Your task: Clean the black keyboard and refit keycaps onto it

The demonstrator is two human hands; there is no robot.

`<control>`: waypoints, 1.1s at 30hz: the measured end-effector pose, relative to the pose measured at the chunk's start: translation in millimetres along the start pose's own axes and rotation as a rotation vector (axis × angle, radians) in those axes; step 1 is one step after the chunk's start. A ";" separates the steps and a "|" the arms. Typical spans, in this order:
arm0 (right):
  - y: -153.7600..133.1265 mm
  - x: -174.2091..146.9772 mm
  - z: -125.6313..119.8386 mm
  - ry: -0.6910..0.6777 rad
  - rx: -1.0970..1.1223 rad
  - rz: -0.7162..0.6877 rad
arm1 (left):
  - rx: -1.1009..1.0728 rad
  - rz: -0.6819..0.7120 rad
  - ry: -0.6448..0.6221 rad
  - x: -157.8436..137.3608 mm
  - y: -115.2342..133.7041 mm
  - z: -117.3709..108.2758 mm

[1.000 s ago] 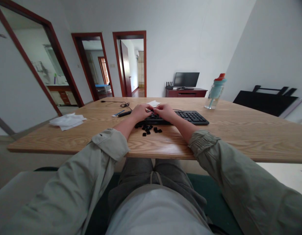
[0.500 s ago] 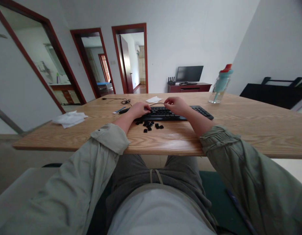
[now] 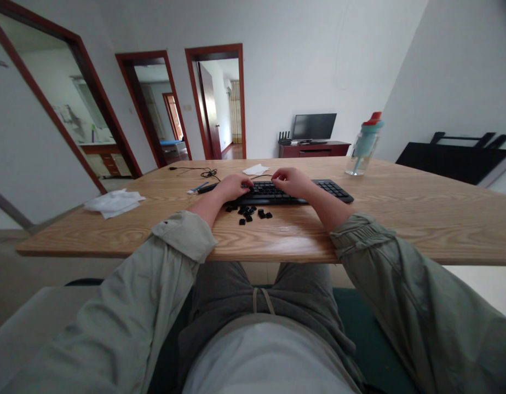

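Note:
A black keyboard [image 3: 318,192] lies across the wooden table in front of me, partly covered by both hands. My left hand [image 3: 233,187] rests over its left part, fingers curled and closed at the keys; whatever is between the fingertips is hidden. Above the keyboard's middle, my right hand [image 3: 293,181] is closed in a pinch, thumb and fingertips together. Anything in that pinch is too small to make out. Loose black keycaps [image 3: 248,211], several of them, are scattered on the table just in front of the keyboard's left half.
White tissues [image 3: 114,203] lie at the table's left, and another white paper [image 3: 256,169] sits behind the keyboard. A coiled black cable [image 3: 209,173] and a small blue-and-white brush-like tool [image 3: 197,188] are left of the keyboard. A water bottle [image 3: 363,146] stands at the right back.
My right hand has dipped slightly toward the keys, its fingertips drawn closer together. The left hand stays about where it was; the whole view has shifted a little.

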State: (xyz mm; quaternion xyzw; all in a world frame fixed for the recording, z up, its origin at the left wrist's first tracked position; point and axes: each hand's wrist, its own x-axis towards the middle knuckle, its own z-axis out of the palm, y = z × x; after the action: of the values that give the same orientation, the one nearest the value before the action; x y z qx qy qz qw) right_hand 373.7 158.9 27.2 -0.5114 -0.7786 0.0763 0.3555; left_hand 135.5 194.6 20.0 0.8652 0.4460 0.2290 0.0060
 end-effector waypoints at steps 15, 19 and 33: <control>3.7 1.6 2.7 -0.051 -0.008 -0.028 | 0.095 -0.074 -0.019 2.6 13.0 0.7; 3.2 1.2 2.8 -0.060 -0.001 -0.020 | 0.044 -0.050 -0.008 2.2 12.7 -0.1; -4.5 -2.6 -0.4 -0.079 0.010 -0.019 | 0.030 -0.034 -0.034 -1.8 5.5 -2.8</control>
State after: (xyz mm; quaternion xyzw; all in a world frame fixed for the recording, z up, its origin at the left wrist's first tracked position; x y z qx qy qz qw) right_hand 371.3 154.4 28.4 -0.4989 -0.7965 0.0971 0.3276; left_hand 137.7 189.4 23.0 0.8613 0.4637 0.2074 0.0047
